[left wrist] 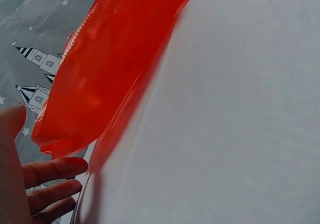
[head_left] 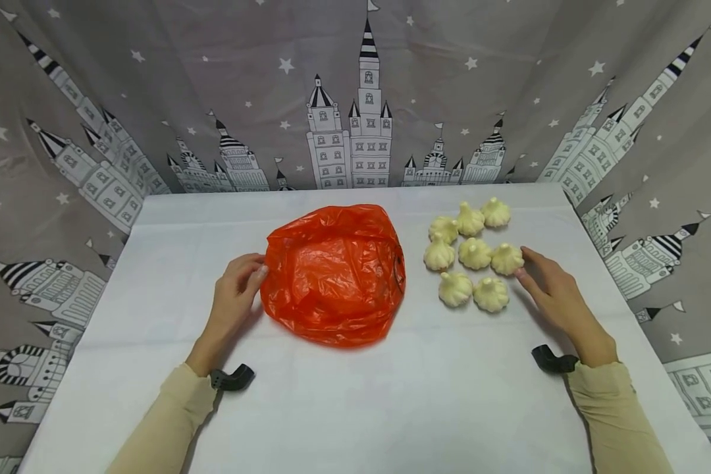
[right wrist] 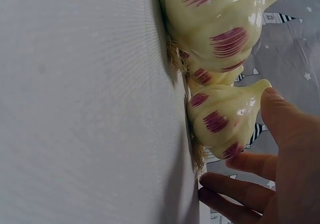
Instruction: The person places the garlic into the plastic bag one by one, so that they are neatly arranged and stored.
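An orange-red plastic bag lies on the table with its mouth spread wide and its rim standing up. My left hand is at the bag's left rim, thumb and fingers apart; in the left wrist view the bag's edge comes down between thumb and fingers. On the right sits a group of several pale yellow garlic bulbs. My right hand is at the rightmost bulb of the middle row. In the right wrist view its thumb is at that garlic bulb's stem, fingertips by its lower side, fingers spread.
White cloth covers the table. Behind and at both sides hangs a grey curtain printed with castles and stars. Black wrist mounts show at both cuffs. Purple painted patches and root tufts mark the bulbs.
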A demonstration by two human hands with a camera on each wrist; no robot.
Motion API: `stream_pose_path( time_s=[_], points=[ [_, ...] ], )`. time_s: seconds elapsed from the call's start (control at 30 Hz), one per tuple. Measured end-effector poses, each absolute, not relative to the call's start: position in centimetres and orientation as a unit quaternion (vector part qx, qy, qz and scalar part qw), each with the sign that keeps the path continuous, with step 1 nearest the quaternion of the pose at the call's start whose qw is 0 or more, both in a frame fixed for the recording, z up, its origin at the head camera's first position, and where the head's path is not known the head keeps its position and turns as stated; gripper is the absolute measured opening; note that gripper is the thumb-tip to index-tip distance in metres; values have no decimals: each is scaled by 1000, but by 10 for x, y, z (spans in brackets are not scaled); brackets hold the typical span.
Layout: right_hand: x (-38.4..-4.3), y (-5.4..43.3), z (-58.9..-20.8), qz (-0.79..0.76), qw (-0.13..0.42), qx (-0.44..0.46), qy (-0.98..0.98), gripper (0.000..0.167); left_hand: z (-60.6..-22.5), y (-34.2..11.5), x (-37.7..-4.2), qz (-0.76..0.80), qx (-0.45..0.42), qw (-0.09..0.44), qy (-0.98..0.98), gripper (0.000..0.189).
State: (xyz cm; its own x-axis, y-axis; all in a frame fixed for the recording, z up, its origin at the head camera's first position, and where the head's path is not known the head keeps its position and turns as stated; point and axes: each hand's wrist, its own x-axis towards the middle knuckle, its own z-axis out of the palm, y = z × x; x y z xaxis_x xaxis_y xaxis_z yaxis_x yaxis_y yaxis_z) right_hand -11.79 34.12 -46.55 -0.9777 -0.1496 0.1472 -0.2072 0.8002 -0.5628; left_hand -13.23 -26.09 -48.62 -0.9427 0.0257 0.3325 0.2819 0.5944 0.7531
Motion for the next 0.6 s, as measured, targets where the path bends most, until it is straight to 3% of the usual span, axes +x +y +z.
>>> stream_pose_path(
  time_s=[0.2,0.6],
  points=[
    [-119,343,-467,302,50,99,-947,59,-491,-260,-129,-466,-88,155,-867,10],
    [-125,335,-467,328,91,102,-935,55,-468,-244,-118,-486,-114,174,-849,4]
  ],
)
